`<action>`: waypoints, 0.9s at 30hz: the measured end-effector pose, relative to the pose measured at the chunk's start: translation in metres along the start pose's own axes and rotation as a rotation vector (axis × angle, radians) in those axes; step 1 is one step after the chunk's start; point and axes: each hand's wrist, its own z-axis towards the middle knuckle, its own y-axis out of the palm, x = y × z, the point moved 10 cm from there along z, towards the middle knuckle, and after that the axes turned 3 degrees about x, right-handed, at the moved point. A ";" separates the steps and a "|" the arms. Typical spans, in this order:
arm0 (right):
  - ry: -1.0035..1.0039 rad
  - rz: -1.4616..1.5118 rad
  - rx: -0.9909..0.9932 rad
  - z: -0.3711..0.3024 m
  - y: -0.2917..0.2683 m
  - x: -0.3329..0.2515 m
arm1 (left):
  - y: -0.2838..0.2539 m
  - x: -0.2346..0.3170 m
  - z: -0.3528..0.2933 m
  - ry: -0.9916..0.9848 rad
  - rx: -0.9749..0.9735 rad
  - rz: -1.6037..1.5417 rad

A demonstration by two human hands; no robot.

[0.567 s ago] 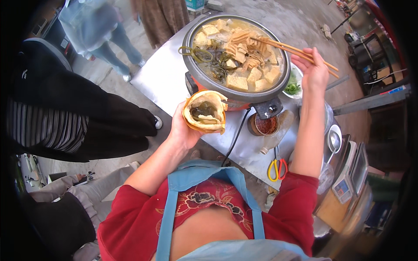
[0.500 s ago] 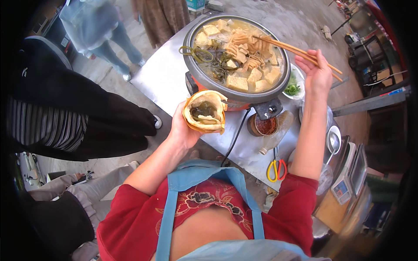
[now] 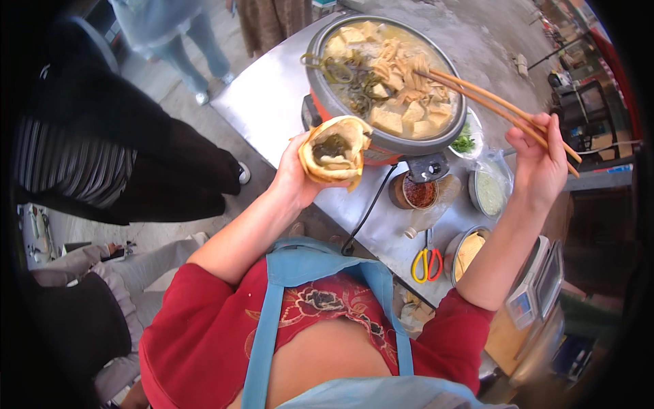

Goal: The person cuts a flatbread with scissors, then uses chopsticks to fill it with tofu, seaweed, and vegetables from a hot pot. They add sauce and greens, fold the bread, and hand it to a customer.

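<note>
My left hand (image 3: 293, 170) grips a round flatbread pocket (image 3: 334, 174), its mouth facing up and dark green strips inside. It is held close to the near left side of a wide grey-rimmed pot (image 3: 409, 144). My right hand (image 3: 541, 163) is closed around a pair of long wooden chopsticks (image 3: 501, 109), out to the right of the pot. Their tips reach into tan strips (image 3: 402, 68) resembling tofu skin. Pale tofu chunks (image 3: 387, 120) and dark kelp-like strips (image 3: 351, 88) lie in the pot's cloudy broth.
On the metal table (image 3: 262, 102) stand a bowl of chopped greens (image 3: 464, 141), a jar of red chili sauce (image 3: 420, 194), a bowl of pale sauce (image 3: 488, 193) and scissors (image 3: 428, 264). A power cord (image 3: 371, 211) hangs off the near edge. Several people are at the left.
My right hand has moved right and nearer to me, and the chopstick tips have shifted slightly nearer within the strips. My left hand keeps its hold on the flatbread. The view has shifted slightly.
</note>
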 end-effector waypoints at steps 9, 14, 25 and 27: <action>0.260 -0.222 -0.161 -0.066 0.063 0.059 | -0.001 0.008 -0.010 0.056 -0.023 0.015; 0.301 -0.288 -0.266 -0.067 0.066 0.050 | 0.002 0.004 -0.008 0.048 0.003 -0.018; 0.208 -0.415 -0.114 -0.028 0.036 0.089 | 0.002 -0.003 -0.002 -0.006 0.002 -0.011; 0.165 -0.350 -0.028 -0.026 0.021 0.080 | 0.003 0.000 -0.003 0.014 -0.004 -0.012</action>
